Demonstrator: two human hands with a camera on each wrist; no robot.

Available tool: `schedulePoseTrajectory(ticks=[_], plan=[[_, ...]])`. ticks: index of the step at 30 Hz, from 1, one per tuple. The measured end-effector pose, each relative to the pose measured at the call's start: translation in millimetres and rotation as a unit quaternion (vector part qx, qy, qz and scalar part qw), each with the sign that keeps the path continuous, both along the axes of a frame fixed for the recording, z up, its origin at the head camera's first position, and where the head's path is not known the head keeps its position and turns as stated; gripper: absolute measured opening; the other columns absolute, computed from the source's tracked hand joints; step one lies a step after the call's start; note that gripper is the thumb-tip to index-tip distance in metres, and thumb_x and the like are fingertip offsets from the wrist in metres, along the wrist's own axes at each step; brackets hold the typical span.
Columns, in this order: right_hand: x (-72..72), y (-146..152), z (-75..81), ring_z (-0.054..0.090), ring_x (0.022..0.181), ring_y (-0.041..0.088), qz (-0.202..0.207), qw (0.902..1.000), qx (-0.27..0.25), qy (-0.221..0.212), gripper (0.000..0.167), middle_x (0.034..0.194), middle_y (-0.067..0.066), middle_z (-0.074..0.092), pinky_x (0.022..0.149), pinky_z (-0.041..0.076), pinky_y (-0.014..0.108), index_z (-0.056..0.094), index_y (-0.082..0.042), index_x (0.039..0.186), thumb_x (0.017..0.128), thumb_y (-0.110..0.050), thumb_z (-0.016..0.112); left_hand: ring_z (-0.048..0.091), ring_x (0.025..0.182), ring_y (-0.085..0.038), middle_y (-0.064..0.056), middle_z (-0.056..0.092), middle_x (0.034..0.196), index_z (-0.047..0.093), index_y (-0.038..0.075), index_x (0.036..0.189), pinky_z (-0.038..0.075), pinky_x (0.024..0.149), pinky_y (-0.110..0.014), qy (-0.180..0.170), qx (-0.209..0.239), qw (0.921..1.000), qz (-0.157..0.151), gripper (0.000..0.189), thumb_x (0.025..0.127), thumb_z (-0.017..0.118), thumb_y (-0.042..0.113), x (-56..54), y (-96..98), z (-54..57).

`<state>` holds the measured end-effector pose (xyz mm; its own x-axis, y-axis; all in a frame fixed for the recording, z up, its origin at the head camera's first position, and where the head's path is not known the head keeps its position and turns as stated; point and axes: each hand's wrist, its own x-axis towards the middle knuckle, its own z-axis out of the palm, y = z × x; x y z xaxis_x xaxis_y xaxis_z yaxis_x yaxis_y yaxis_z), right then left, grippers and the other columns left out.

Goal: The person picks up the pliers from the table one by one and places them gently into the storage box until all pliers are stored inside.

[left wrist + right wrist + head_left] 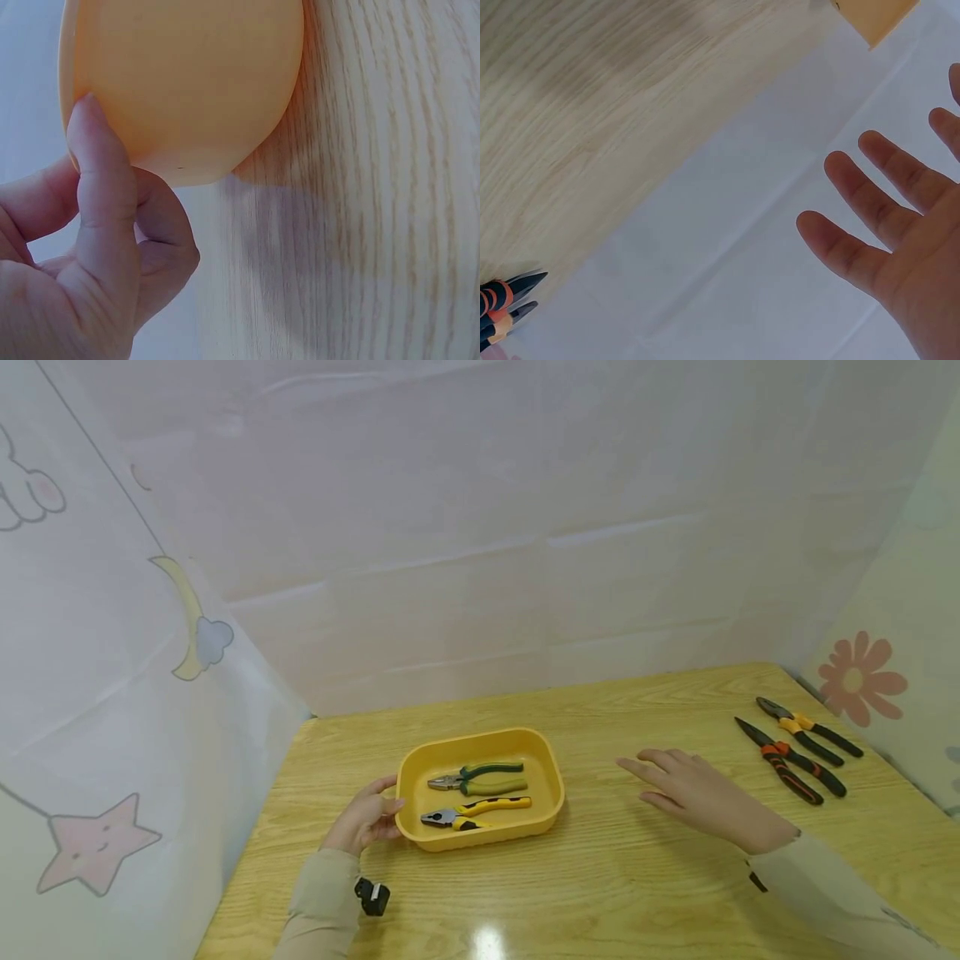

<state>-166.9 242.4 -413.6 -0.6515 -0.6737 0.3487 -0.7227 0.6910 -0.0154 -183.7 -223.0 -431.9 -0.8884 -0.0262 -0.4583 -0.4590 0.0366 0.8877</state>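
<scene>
My left hand (pixel 365 818) pinches the left end of a yellow plastic tray (pixel 553 777), thumb and fingers at its rim. The left wrist view shows the thumb pressed against the tray wall (pixel 195 82). Inside the tray lie two pairs of pliers: green-handled pliers (pixel 491 787) toward the back and yellow-and-black-handled pliers (pixel 495 805) in front. To the right of the tray, my right hand (pixel 686 789) hovers over the table, its fingers spread and holding nothing. The right wrist view shows those fingers (pixel 855 259) extended and apart from everything.
At the table's right side lie long-nose pliers with red-and-black handles (pixel 791 764) and, behind them, pliers with orange-and-black handles (pixel 813 728). The wooden table (pixel 600 885) meets a pale sheet wall (pixel 487 568) at the back. Printed sheets hang on both sides.
</scene>
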Motion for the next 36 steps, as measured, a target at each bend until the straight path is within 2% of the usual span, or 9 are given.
schedulePoseTrajectory(ticks=[14,20,32,36], plan=[[4.5,23,-8.9,0.058,0.102,0.039,-0.031,0.9994,-0.015,-0.003,0.054,0.120,0.020,0.058,0.077,0.049,0.059,0.051,-0.012,0.139,0.090,-0.024,0.069,0.055,0.062,-0.016,-0.016,0.055,0.090,0.033,0.000,0.147,0.051,0.048,-0.024,-0.007,0.001,1.0000,0.004,0.054,0.097,0.050,-0.005,-0.3,0.0,-1.6],[8.1,31,-9.2,0.058,0.103,0.040,-0.044,0.9987,-0.022,-0.015,0.050,0.120,0.021,0.058,0.079,0.048,0.059,0.052,-0.009,0.138,0.093,-0.027,0.065,0.054,0.063,-0.016,-0.016,0.054,0.092,0.033,0.001,0.147,0.052,0.048,-0.024,-0.004,-0.001,1.0000,0.004,0.054,0.096,0.050,-0.005,-0.3,-0.7,-1.8],[13.1,50,-14.0,0.058,0.104,0.040,-0.078,0.9960,-0.022,-0.038,0.053,0.120,0.022,0.057,0.082,0.046,0.060,0.051,-0.010,0.140,0.091,-0.024,0.068,0.052,0.065,-0.015,-0.014,0.053,0.090,0.032,0.001,0.148,0.051,0.048,-0.023,-0.001,0.004,1.0000,0.003,0.053,0.097,0.049,-0.004,0.1,-0.4,-1.1],[12.3,55,-16.8,0.059,0.101,0.040,-0.084,0.9959,-0.014,-0.029,0.055,0.119,0.022,0.058,0.080,0.046,0.060,0.051,-0.010,0.140,0.090,-0.024,0.069,0.054,0.064,-0.015,-0.015,0.055,0.091,0.032,0.001,0.148,0.051,0.048,-0.023,-0.003,0.010,0.9999,0.005,0.054,0.097,0.048,-0.005,0.1,-0.2,-0.4]])
